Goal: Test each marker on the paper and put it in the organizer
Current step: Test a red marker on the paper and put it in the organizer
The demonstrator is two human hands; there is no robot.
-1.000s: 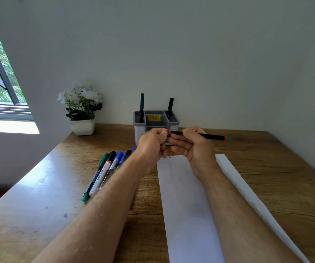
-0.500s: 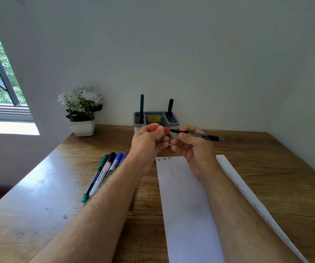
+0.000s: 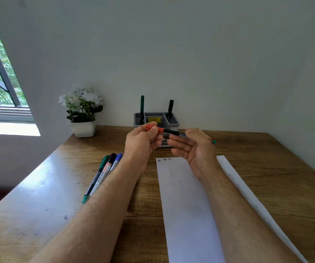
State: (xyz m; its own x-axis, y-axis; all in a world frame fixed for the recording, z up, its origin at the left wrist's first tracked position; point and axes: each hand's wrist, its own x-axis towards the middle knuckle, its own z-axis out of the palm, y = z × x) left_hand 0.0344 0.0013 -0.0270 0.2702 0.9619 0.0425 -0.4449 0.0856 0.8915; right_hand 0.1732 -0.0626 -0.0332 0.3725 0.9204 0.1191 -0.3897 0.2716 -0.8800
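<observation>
- Above the top edge of the paper (image 3: 187, 205), raised off the desk (image 3: 266, 168): a black-barrelled marker (image 3: 173, 132) with a red cap (image 3: 153, 128) lies roughly level between the two hands, cap end to the left, greenish tail end sticking out past the right hand.
- Left hand (image 3: 140, 143): thumb and fingertips pinch the red cap.
- Right hand (image 3: 194, 149): fingers curl loosely under the barrel, thumb over it; a light hold, not a tight fist.
- Cap sits against the barrel; whether it is fully seated I cannot tell.
- Paper: three small test marks (image 3: 164, 159) at the top left corner, the last reddish. Judgement: this marker is tested and the step in hand is capping.
- To do it well: keep cap and barrel in one line, push straight along the axis until the cap seats, hold the barrel firmly so it does not slip backward.
- Organizer (image 3: 156, 120): grey, against the wall just beyond the hands; a green marker (image 3: 142, 105) stands in its left compartment, a black one (image 3: 170, 109) in its right.
- Untested markers (image 3: 103, 173) lie side by side on the desk left of the left forearm.
- Potted white flowers (image 3: 81, 111) stand at the far left, well apart.
</observation>
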